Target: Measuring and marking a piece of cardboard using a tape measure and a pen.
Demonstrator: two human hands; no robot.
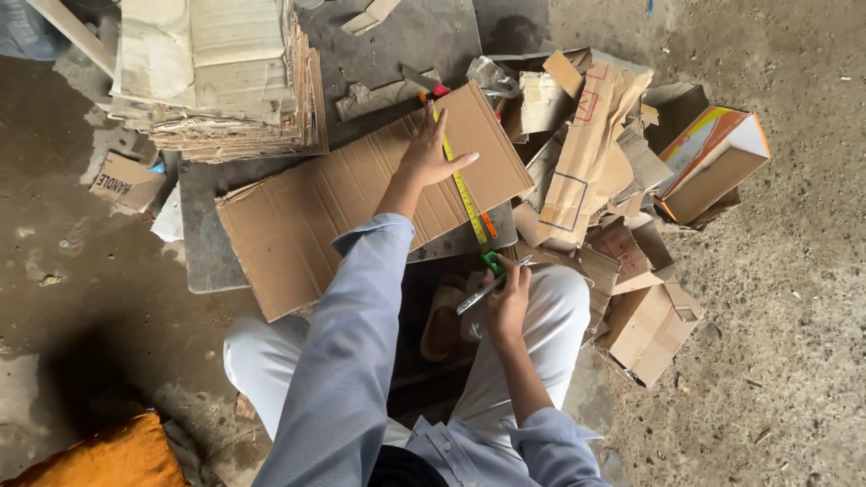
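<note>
My left hand [431, 149] lies flat, fingers spread wide, pressing down on a large brown corrugated cardboard sheet [361, 194] and on the yellow measuring tape [462, 189] that runs along the sheet's right part. That grip is open, holding nothing, only pinning the tape against the cardboard. The sheet rests on a low grey slab table [203, 243] and overhangs its near edge toward my knees.

My right hand [507, 298] sits at the near end of the tape, just beside its green case [492, 262], with the grip closed round a slim silver-grey cutter or pen [483, 293]; I cannot tell which it is. Its tip points left and down, away from the tape.

At the table's far left corner stands a tall stack of flattened brown cardboard pieces [216, 77]. To my right on the concrete floor [794, 298] lies a heap of torn brown cardboard boxes [613, 216], with an orange-and-white carton [713, 162] at its far edge.
</note>
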